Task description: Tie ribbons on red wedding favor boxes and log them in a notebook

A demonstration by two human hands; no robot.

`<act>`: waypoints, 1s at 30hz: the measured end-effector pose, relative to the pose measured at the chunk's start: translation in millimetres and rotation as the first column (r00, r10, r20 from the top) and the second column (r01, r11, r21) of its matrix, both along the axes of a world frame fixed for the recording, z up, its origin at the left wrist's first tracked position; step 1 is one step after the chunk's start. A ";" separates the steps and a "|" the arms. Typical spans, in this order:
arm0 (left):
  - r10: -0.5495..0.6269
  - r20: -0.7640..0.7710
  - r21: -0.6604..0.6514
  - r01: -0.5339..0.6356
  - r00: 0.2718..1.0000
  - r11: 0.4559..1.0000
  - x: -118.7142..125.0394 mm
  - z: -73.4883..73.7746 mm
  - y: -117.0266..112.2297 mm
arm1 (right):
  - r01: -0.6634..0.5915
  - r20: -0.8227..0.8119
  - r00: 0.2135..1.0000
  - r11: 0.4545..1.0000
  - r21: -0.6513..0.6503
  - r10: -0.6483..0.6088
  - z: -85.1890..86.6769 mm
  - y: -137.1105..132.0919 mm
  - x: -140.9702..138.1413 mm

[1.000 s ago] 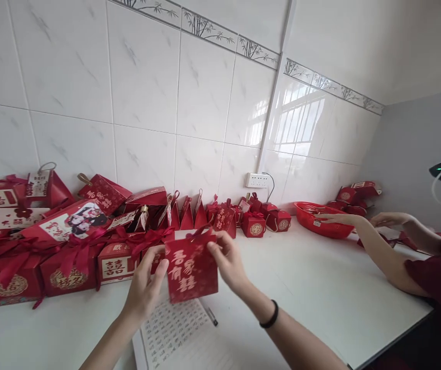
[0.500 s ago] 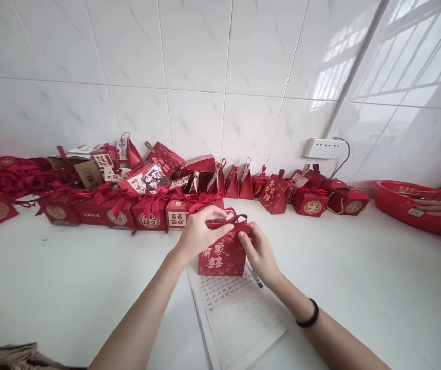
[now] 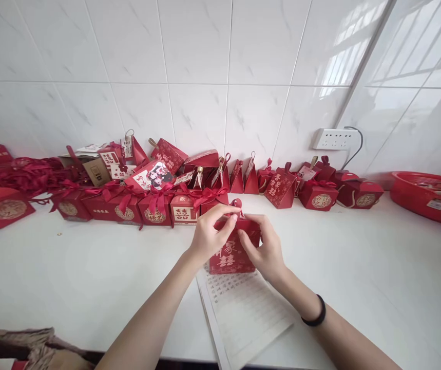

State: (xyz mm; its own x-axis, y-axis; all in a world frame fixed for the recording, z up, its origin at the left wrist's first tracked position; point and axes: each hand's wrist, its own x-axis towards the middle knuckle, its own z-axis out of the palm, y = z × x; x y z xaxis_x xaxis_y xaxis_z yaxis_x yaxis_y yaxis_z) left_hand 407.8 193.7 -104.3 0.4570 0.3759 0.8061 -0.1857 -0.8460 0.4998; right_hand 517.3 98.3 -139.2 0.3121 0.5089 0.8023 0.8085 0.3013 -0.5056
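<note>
A red gift box [image 3: 234,257] with pale printed characters stands upright on a lined notebook [image 3: 249,313] covered partly in handwriting. My left hand [image 3: 213,232] is at its top left, thumb and fingertips pinched at the dark red ribbon loop [image 3: 236,203] above the box. Around the right side of the box my right hand [image 3: 265,247] is closed, thumb on the front face and fingers over the top edge. My fingers hide the upper edge of the box and the lower part of the loop.
Finished-looking red boxes with bows [image 3: 154,210] line the wall, with several tent-shaped boxes [image 3: 251,177] behind. Red ribbons [image 3: 31,177] lie heaped at left. A red plastic basket [image 3: 416,198] sits at right, below a power strip [image 3: 336,139].
My left fingers have drawn together in a pinch at the ribbon loop, which stands narrower. My right hand has shifted further over the box's front. The view has turned slightly left.
</note>
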 end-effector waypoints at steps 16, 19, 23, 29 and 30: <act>0.015 0.199 -0.047 -0.006 0.980 0.999 9.3 -13.5 -1.3 | 0.142 0.207 0.964 0.982 0.125 -0.166 0.3 -1.0 2.3; 0.046 0.229 -0.023 -0.041 0.972 0.999 9.6 -15.2 -3.4 | 0.171 0.252 0.946 0.973 0.156 -0.206 2.0 -1.7 2.6; 0.100 0.251 0.033 -0.111 0.963 0.993 7.3 -13.0 -7.0 | 0.205 0.288 0.922 0.959 0.197 -0.257 6.1 -3.3 1.9; -0.001 0.085 0.042 -0.002 0.996 0.999 3.7 -4.3 -9.3 | 0.254 0.377 0.864 0.935 0.248 -0.334 9.6 -4.7 4.8; -0.007 0.070 0.027 0.005 0.998 1.000 3.5 -3.8 -9.2 | 0.260 0.403 0.845 0.929 0.263 -0.351 9.9 -4.9 5.9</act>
State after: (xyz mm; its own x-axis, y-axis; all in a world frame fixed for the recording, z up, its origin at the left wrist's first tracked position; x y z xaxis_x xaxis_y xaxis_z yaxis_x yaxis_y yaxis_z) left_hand 411.2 184.5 -108.1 0.4011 0.3510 0.8461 -0.2250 -0.8577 0.4624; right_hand 523.2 93.4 -129.3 0.0214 0.2687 0.9630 0.9977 0.0561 -0.0378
